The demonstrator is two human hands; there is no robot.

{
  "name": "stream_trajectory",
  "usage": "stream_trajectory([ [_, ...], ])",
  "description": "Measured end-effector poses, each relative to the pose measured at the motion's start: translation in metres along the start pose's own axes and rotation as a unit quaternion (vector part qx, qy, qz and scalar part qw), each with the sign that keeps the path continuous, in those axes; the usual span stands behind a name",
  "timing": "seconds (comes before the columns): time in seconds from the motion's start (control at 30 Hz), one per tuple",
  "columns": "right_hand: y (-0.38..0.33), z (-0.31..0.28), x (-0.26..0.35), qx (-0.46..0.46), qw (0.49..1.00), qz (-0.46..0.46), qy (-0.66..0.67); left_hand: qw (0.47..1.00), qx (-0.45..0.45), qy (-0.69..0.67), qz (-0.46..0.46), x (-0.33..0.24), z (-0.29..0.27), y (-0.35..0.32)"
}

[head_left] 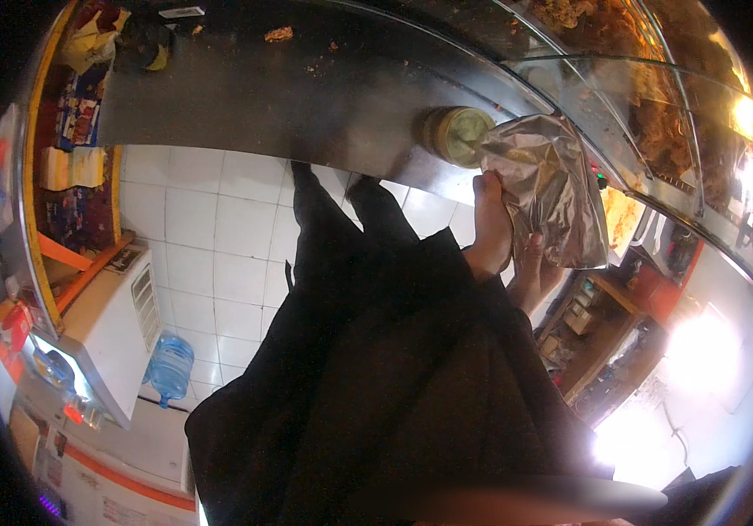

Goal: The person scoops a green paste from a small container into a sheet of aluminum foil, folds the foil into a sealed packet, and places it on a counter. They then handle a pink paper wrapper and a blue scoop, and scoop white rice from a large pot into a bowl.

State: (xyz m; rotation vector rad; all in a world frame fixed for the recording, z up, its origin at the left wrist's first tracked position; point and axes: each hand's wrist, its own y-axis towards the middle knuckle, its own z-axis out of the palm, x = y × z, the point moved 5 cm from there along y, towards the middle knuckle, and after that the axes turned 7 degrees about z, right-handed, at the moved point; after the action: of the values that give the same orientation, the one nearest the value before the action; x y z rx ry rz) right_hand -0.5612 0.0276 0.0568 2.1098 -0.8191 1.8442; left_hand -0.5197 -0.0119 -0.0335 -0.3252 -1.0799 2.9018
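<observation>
A crumpled silver foil bag [551, 188] is held up at the right, beside the metal counter's edge. My left hand [490, 228] grips its near left side, thumb pressed on the foil. Lower down, the fingers of my right hand [536, 272] close on the bag's bottom edge; part of that hand is hidden behind the foil. What the bag contains, if anything, does not show. Just left of its top stands a round tub [464, 136] with a pale green rim or content, on the counter.
The dark metal counter [245, 96] bears scattered food crumbs. A glass display case [604, 96] with browned food rises at upper right. At left stand a shelf with boxes [74, 167] and a white appliance [113, 324]; a blue water jug [170, 368] lies on the tiled floor.
</observation>
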Motion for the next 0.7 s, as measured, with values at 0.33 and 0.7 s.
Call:
stream_trajectory([
  [0.33,-0.003,0.012,0.020,0.157,0.969,0.060,-0.179,0.997,-0.057,0.029,-0.045,-0.008,0.004,-0.002],
  [0.7,-0.021,0.010,0.038,0.145,0.957,0.185,-0.167,0.991,0.063,-0.092,-0.069,-0.028,0.026,-0.001],
])
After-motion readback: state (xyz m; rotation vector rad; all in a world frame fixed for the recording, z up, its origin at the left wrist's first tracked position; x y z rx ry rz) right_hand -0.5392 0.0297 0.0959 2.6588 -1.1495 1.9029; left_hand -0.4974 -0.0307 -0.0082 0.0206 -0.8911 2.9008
